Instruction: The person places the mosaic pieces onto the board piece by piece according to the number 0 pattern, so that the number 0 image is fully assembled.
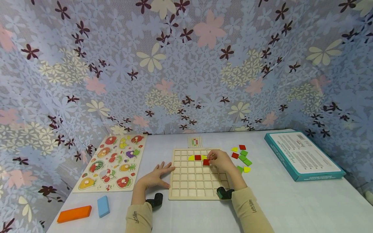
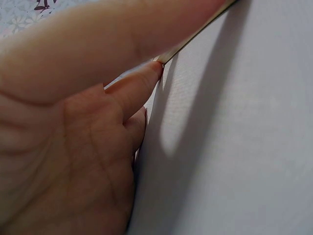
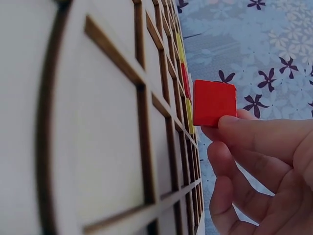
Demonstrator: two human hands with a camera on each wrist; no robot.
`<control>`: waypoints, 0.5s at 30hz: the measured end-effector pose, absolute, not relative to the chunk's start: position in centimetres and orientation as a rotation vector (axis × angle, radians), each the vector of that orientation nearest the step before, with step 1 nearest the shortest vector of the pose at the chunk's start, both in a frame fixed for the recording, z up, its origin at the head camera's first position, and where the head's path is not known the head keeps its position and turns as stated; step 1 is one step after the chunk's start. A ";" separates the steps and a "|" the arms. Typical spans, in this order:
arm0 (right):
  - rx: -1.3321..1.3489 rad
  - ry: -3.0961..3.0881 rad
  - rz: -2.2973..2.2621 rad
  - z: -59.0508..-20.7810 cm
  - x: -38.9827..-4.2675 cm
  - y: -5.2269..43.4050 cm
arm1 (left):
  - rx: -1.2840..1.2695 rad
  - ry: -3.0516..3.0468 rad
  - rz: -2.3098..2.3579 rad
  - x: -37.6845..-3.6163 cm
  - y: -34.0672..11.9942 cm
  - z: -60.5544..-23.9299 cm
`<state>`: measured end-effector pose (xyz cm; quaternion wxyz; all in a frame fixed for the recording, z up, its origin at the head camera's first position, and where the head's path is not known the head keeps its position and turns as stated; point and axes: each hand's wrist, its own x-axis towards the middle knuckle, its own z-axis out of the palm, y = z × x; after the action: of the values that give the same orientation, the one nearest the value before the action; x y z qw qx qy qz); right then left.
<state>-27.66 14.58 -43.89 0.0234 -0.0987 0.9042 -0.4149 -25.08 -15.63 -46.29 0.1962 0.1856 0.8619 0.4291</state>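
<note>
My right hand (image 1: 220, 160) pinches a red square tile (image 3: 214, 103) between thumb and fingertips, close over the upper right part of a wooden grid board (image 1: 183, 184). In one row of the board lie a yellow tile (image 1: 191, 158), a red tile (image 1: 197, 157) and another yellow tile (image 1: 204, 157), partly behind the held one. My left hand (image 1: 154, 177) rests at the board's left edge with its fingers spread, thumb and fingertips at the rim. In the left wrist view the palm and straight fingers (image 2: 134, 88) show beside that edge.
A small pattern card (image 1: 195, 142) lies behind the board. Several loose red, yellow and green tiles (image 1: 247, 161) are scattered to the right, before a teal box (image 1: 304, 157). On the left are a fruit puzzle board (image 1: 112, 163), an orange block (image 1: 74, 214) and a blue block (image 1: 103, 206).
</note>
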 end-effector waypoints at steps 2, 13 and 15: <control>-0.318 2.822 -1.260 -44.0 -27.7 14.5 | 0.523 2.417 1.202 -25.1 -15.6 -46.3; -0.350 2.886 -1.162 -44.2 -27.8 14.5 | 0.519 2.423 1.198 -25.2 -15.6 -46.4; -0.347 2.889 -1.155 -44.3 -27.8 14.5 | 0.523 2.424 1.194 -25.2 -15.6 -46.4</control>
<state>-27.83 14.52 -44.34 0.0057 -0.1109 0.9228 -0.3690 -25.19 -15.64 -46.40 0.1932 0.1863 0.8642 0.4256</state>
